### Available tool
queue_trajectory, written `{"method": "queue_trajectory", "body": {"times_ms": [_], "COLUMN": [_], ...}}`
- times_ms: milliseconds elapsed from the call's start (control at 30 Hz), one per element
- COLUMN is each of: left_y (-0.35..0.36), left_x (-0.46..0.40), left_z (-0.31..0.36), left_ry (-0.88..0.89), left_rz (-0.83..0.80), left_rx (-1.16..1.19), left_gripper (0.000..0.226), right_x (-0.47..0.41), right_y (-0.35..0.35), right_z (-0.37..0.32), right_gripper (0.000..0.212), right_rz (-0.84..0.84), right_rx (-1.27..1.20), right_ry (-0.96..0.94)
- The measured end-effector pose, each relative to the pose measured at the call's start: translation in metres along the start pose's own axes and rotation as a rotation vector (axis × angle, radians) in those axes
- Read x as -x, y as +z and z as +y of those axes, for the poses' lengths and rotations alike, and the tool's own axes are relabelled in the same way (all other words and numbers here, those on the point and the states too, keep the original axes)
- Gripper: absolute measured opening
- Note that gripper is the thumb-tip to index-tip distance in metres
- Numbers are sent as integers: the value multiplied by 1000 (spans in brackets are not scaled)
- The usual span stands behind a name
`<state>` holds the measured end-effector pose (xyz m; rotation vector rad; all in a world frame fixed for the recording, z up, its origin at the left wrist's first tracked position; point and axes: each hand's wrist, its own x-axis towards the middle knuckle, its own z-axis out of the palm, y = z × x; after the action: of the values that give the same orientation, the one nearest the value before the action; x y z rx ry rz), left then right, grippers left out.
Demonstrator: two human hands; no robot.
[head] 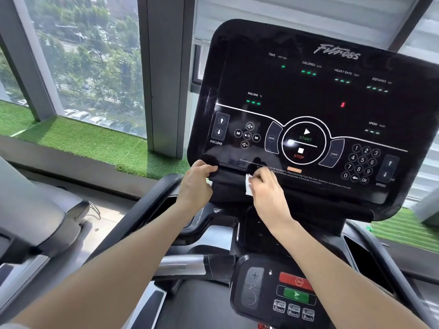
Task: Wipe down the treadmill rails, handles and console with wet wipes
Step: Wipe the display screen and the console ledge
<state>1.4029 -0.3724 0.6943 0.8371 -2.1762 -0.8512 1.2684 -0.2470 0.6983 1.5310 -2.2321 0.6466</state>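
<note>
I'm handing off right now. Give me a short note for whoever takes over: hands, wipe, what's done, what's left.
Left hand: grips the console's lower-left edge, steadying it.
Right hand: fingers pinch the wet wipe against the console's bottom strip, left of the orange sticker.
Done: cannot tell from this view which areas are already wiped.
Left: likely the rest of the console face, then the handles, rails and lower control pad.

Most of the crumpled white wet wipe (pixel 248 186) is hidden under the curled fingers (pixel 262 174) of the right hand (pixel 267 191), the fine white warning print on the glossy black treadmill console (pixel 308 91) just beyond those fingers is too small to read, and the console's right side runs off the frame.
</note>
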Motion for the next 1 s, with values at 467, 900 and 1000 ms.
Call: {"method": "queue_trajectory", "body": {"times_ms": [467, 900, 1000], "left_y": [1, 2, 6], "left_x": [0, 5, 11], "left_z": [3, 13, 19], "left_ry": [13, -43, -46], "left_rz": [-4, -15, -37], "left_rx": [-19, -99, -183], "left_gripper": [58, 56, 57], "right_x": [-26, 11, 19], "right_y": [10, -12, -17], "right_z": [-36, 42, 55], "right_gripper": [23, 31, 33], "right_rz": [-14, 48, 71], "right_rx": [229, 183, 191], "right_ry": [-318, -368, -357]}}
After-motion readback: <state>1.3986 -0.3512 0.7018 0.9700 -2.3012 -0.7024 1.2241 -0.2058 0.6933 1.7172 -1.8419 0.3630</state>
